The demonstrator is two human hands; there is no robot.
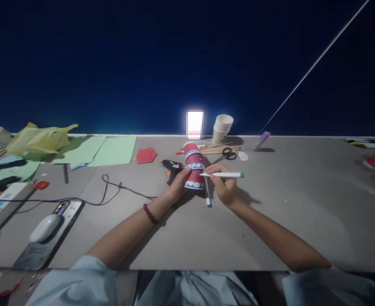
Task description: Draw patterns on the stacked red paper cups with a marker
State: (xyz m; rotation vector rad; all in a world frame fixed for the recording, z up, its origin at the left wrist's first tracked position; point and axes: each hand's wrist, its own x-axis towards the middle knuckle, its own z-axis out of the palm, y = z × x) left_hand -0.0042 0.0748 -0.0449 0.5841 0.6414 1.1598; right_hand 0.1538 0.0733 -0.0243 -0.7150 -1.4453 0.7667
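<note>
My left hand (177, 187) is closed around the lower left side of a stack of red paper cups (194, 163) with blue and white patterned bands. In my right hand (225, 186) is a white marker (227, 174) with a green end, held like a pen, its tip at the right side of the cups. A second marker (208, 193) with a blue end lies on the table between the cups and my right hand. Just left of the cups rests a black glue gun (172, 168), partly behind my left hand.
Behind the cups lie black scissors (226, 155), wooden sticks (219, 149) and stacked white paper cups (222, 126). Red paper (146, 155) and green sheets (114, 151) are at left, with a cable (92, 204), a phone (31, 250) and a power strip (7, 206). A purple object (262, 139) stands right.
</note>
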